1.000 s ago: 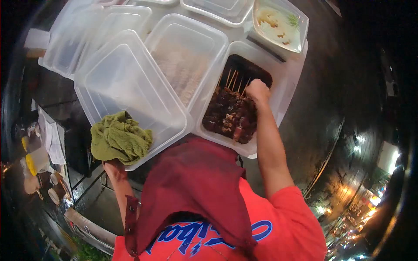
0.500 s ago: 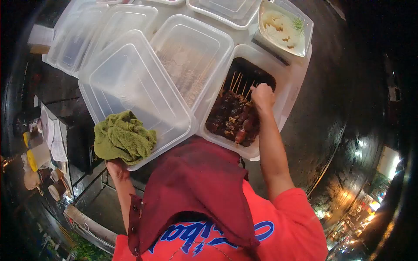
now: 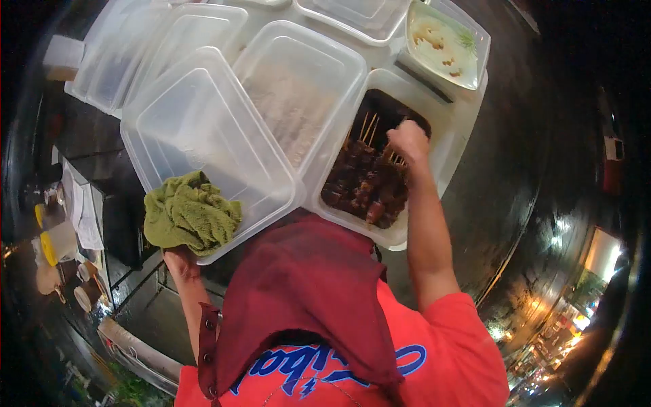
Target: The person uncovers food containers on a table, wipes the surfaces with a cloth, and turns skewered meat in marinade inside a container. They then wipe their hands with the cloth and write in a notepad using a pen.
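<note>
Your right hand (image 3: 409, 141) is closed around a bunch of stick ends, reaching into the open container (image 3: 392, 237) right of centre in the frame. The skewers (image 3: 361, 188) lie there side by side in dark sauce (image 3: 397, 103), their meat toward the lower part of the container and their bare sticks toward the upper part. A few more pale sticks (image 3: 369, 127) rise just left of your fingers.

Your left hand (image 3: 182, 262) is at the lower left, beneath the green towel (image 3: 193, 214) and against the lower corner of the clear lid (image 3: 210, 119); its fingers are mostly hidden, so I cannot tell whether it grips that lid. The towel sits bunched on the lid, which slants across the left of the frame and overlaps the covered container (image 3: 298, 88) near the upper middle. Through that cloudy cover you have rows of something pale, perhaps more skewers. At the upper right, a square dish (image 3: 441, 44) holds brown-stained liquid with a green sprig (image 3: 466, 39).
</note>
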### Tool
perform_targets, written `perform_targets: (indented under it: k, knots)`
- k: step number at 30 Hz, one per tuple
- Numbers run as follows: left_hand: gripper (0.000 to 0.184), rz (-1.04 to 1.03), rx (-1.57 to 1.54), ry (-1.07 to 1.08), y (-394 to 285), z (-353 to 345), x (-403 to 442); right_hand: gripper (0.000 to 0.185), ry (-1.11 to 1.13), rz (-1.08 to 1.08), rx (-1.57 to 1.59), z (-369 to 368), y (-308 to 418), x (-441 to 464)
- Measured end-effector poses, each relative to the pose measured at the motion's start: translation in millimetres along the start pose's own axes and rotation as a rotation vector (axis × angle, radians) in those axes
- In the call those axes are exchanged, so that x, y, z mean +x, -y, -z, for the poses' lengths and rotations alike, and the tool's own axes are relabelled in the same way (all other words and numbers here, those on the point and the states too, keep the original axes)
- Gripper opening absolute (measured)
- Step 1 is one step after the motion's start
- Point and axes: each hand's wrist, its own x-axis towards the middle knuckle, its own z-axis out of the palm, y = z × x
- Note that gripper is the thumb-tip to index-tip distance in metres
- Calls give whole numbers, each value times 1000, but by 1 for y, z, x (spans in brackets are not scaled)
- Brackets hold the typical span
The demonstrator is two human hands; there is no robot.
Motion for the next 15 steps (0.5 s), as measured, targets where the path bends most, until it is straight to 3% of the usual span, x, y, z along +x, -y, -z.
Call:
perform_targets:
  k: [6,8,11,15]
  knots:
    - [41,-19,91,29,-8,-28,-7,35,-111,-77,40,60,-22,-4]
    - [41,-59,212,65,-14,-63,-7,36,-111,-85,6,60,-22,-1]
    - [43,49,-12,94,4,-52,40,37,-62,-72,-13,55,-18,2]
    - [45,46,58,272,0,-88,53,36,-33,-56,9,31,-29,13]
